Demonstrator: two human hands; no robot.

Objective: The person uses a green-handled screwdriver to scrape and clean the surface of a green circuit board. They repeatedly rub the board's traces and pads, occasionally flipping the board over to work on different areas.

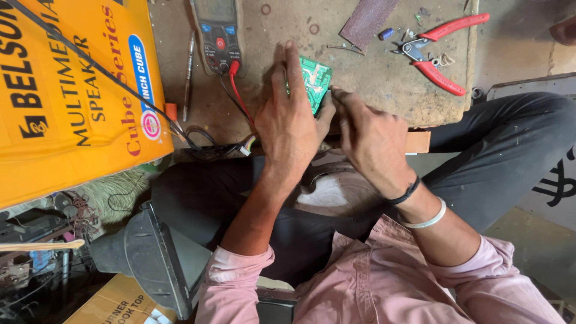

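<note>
Circuit board (316, 81) pinched between left hand (288, 123) and right hand (371, 141) fingers, wrists bent inward

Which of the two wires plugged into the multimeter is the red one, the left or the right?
The right one: the red lead leaves the multimeter beside the black lead and runs toward the left hand.

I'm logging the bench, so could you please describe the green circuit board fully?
The green circuit board is small and roughly square, with pale traces on its visible face. It sits tilted at the edge of the worn work surface. The left hand covers its left side; the right hand touches its lower right edge.
</note>
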